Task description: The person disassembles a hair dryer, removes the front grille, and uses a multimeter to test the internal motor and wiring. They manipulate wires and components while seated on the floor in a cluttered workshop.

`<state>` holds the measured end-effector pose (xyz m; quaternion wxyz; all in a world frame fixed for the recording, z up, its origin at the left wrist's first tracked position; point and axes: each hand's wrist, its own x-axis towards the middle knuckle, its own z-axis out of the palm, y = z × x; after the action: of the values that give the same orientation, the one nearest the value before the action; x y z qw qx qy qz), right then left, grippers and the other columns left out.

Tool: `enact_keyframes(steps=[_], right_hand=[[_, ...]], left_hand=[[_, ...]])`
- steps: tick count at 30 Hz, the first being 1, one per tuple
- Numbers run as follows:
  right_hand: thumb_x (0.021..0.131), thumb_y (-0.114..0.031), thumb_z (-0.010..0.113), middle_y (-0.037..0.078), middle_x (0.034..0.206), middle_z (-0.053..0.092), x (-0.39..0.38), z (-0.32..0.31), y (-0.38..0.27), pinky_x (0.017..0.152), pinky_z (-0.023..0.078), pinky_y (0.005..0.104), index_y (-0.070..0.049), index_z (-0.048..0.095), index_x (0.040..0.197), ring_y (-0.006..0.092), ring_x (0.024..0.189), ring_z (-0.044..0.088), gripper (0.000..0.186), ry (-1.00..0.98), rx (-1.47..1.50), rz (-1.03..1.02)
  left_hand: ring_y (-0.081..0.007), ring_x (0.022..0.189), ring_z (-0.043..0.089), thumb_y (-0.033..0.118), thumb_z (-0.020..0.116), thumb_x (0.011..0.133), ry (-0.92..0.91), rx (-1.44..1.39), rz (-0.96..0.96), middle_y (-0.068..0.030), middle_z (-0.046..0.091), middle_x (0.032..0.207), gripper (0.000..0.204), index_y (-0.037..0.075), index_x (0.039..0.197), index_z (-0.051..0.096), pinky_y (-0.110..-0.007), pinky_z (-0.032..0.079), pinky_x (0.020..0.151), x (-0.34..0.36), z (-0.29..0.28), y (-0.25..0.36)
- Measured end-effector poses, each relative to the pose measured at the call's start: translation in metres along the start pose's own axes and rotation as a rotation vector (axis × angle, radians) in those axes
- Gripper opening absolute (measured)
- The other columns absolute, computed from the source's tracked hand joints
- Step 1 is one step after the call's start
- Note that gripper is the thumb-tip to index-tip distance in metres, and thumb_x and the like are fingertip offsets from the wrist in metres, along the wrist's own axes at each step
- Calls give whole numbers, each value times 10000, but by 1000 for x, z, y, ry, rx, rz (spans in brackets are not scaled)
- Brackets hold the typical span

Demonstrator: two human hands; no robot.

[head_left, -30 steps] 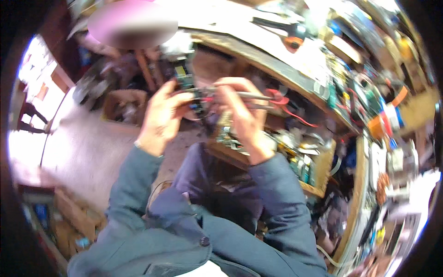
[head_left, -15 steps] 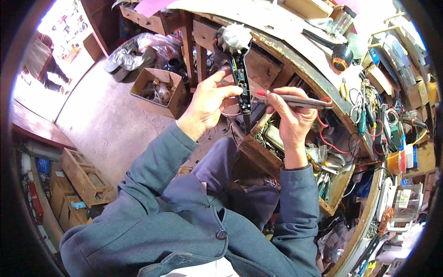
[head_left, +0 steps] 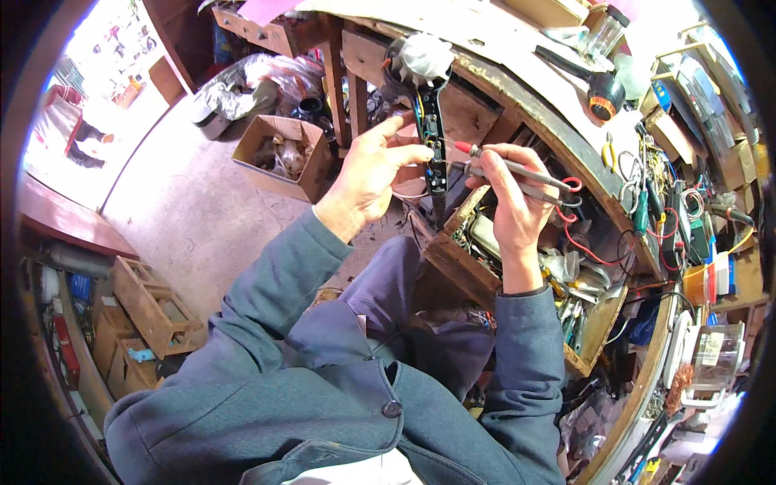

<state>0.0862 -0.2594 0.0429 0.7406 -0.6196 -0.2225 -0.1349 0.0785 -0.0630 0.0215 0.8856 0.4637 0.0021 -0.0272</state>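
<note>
An opened hair dryer stands upright before me, its white fan wheel at the top and wires and small boards bare along the black handle. My left hand is closed on the handle from the left, thumb and forefinger pinching its side. In my right hand are two test probes, held much like chopsticks: a red-tipped probe above and a dark probe below. Both tips point left at the handle's inner parts; whether they touch metal I cannot tell. Red leads run from the probes' back ends.
Right of my knees an open wooden drawer holds tools and parts. Another hair dryer, black and orange, lies on the bench. Pliers and screwdrivers lie nearby. A cardboard box sits on the floor; a person is far left.
The two probes, close together before, are now spread apart at their tips and back ends. The hair dryer and both hands appear slightly farther right in view.
</note>
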Motion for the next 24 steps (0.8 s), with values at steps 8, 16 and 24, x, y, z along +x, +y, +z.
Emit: enact_keyframes(steps=[8,16,24], right_hand=[[924,-38,765,89,836,739,1,1,-4,628,558,247,30,720,989,125,696,695,104,-60,-136,-25],[911,-46,779,87,820,738,1,2,-2,622,556,254,23,725,965,117,688,691,102,-94,-190,-19],[863,-117,823,69,780,716,-2,8,-4,596,528,295,-39,752,885,144,646,672,108,-11,-267,-22]], left_hand=[[-208,1001,719,-53,640,925,6,-1,-4,-124,719,1115,472,26,1383,554,-347,619,867,1,3,0],[-220,1009,723,-63,639,914,26,20,-13,-129,717,1114,473,25,1371,555,-347,615,870,4,-7,-3],[-196,999,694,-36,681,877,41,3,13,-120,680,1156,580,-4,1429,506,-325,587,855,5,-13,-11]])
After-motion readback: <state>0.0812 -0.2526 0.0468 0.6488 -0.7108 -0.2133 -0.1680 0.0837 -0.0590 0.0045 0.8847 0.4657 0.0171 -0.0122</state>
